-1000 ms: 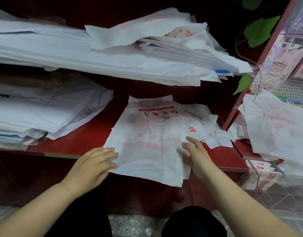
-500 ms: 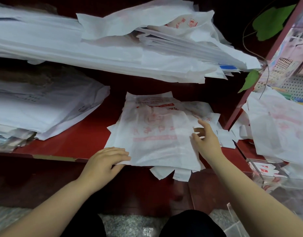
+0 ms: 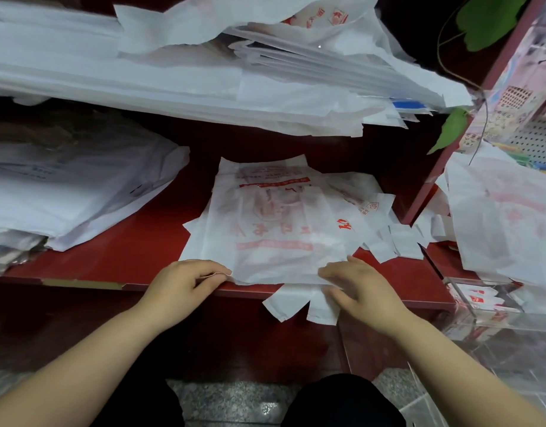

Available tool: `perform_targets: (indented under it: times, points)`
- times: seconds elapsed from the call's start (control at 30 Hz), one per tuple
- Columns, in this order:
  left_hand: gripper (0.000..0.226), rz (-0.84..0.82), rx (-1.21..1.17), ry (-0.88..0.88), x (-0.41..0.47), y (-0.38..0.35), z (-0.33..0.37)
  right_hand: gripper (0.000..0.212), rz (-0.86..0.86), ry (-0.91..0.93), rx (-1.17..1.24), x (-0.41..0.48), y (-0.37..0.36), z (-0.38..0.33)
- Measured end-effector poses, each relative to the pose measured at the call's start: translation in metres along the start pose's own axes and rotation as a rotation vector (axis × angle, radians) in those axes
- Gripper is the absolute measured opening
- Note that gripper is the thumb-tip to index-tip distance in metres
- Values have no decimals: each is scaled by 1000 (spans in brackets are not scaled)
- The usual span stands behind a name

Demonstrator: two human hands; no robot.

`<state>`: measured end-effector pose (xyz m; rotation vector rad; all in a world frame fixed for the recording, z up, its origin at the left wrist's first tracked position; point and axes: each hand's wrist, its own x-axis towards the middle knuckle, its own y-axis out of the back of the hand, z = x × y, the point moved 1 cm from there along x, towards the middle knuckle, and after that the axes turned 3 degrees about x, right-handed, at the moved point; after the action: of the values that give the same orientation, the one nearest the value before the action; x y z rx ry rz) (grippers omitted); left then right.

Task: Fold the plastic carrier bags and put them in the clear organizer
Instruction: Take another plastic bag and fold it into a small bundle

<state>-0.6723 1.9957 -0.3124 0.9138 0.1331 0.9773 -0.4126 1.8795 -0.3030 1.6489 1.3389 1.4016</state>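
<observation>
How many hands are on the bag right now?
2. The left hand pinches the carrier bag at its near left edge; the right hand lies on the near right edge, grip unclear.

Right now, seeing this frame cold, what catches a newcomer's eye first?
A white carrier bag with red print lies spread on the red shelf at centre, the left hand pinching its near left corner, the right hand resting on its near edge. Above, a thick stack of white bags overhangs it.

Two hands (image 3: 185, 283) (image 3: 361, 291), one clear organizer (image 3: 493, 318)
</observation>
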Motion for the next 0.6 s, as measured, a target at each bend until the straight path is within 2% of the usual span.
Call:
perform_targets:
  times: [0.07, 0.1, 0.17, 0.27, 0.43, 0.6]
  points:
    - [11, 4, -53, 21, -1, 1, 4, 36, -10, -101, 111, 2, 5, 0]
    - [8, 19, -90, 41, 0, 1, 5, 40, -18, -152, 159, 1, 8, 0]
    - [23, 50, -200, 136, 1, 2, 6, 41, -1, -228, 231, -2, 11, 1]
    - [37, 65, -318, 255, 4, 7, 5, 15, 49, -277, 286, -4, 13, 5]
    - [27, 220, -280, 349, 11, 0, 3, 32, 100, -404, 420, 7, 11, 11]
    - [17, 326, -25, 358, 13, -4, 8, 28, 219, -595, 464, 22, 1, 15]
